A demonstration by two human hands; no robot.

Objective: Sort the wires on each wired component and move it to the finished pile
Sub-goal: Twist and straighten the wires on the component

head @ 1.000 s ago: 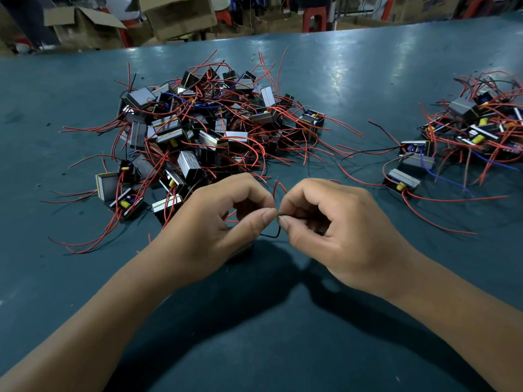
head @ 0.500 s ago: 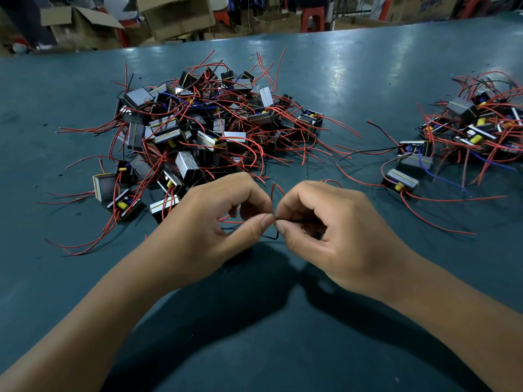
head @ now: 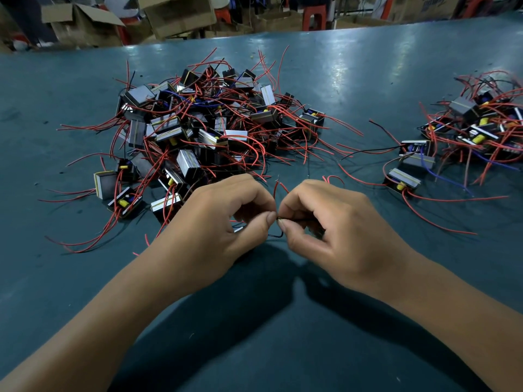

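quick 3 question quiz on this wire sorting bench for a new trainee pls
1. True or false: both hands pinch the black wire.
2. Which pile is bigger? A) the left pile B) the right pile
3. Fill in: most wires on the table are ____.

Key:
1. True: the left hand and right hand meet at it, fingertip to fingertip.
2. A
3. red

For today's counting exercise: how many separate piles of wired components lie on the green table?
2. The large pile lies ahead of the left hand, centre-left on the table. The smaller pile lies far right, partly cut off by the frame edge, so it may extend further.
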